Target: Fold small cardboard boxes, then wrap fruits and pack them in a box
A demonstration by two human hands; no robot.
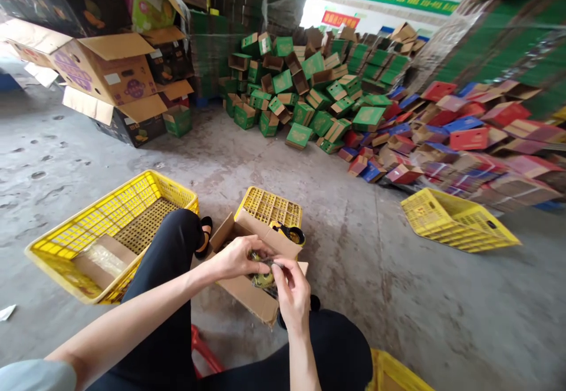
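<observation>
Over an open cardboard box [252,299] between my knees, both hands meet at a small yellow-green item [264,279] with dark, shiny patches, perhaps a wrapping; its kind is too blurred to make out. My left hand [239,256] grips it from the left and above, fingers curled. From the right, my right hand [294,293] pinches its near edge between thumb and fingers. The hands and the item hide most of the box's inside. Just behind the box, a black and yellow ring-shaped tool [294,235], maybe a tape dispenser, rests on a yellow crate [269,202].
At left stands a large yellow crate [150,180] with a flat cardboard piece [104,261] inside. Another yellow crate [460,220] is at right. Heaped green boxes [300,134] and red and blue boxes [469,138] lie behind. Stacked cartons [106,78] stand back left.
</observation>
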